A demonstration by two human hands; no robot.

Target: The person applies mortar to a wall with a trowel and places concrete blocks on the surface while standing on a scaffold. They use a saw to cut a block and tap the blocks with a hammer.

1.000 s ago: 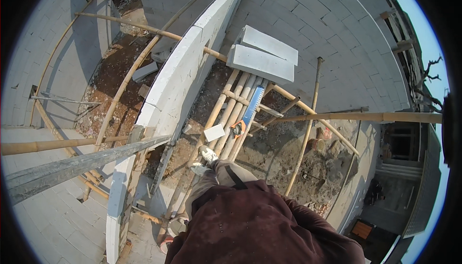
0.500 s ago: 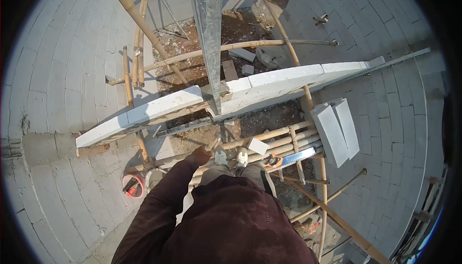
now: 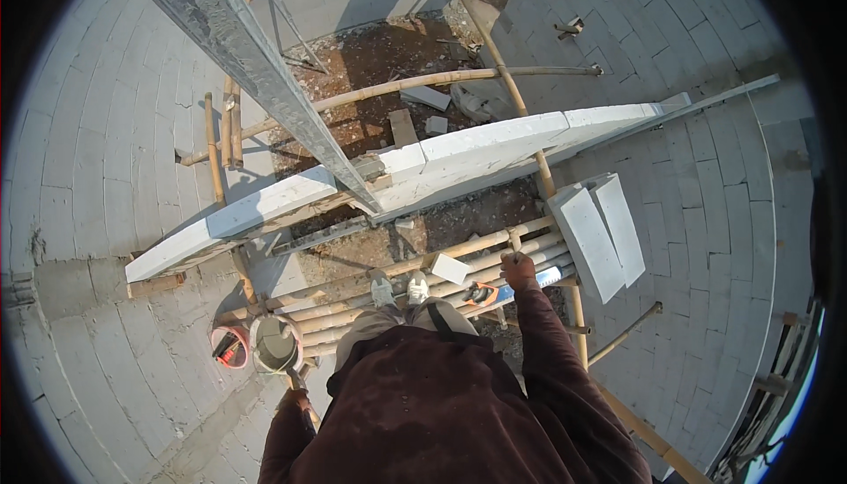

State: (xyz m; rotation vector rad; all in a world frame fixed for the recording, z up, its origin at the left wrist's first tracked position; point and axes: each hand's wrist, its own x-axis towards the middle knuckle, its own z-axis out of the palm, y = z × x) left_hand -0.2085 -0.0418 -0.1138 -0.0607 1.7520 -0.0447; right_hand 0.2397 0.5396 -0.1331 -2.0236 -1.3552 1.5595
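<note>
Right hand (image 3: 517, 268) closed around slim wooden tool handle (image 3: 514, 241); flat white block fragment (image 3: 450, 268) just beside; left hand hidden, state indeterminable.

A short wooden tool handle (image 3: 513, 241) stands nearly upright above the bamboo-pole platform, gripped at its lower end by the right hand (image 3: 518, 269). A round grey bucket of wet mortar (image 3: 274, 344) sits upright at the platform's left end, just above the left hand (image 3: 293, 398).

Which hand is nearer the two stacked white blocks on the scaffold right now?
Right. The right hand is on the bamboo platform just left of the white blocks. The left hand is far off, low by the grey bucket.
</note>
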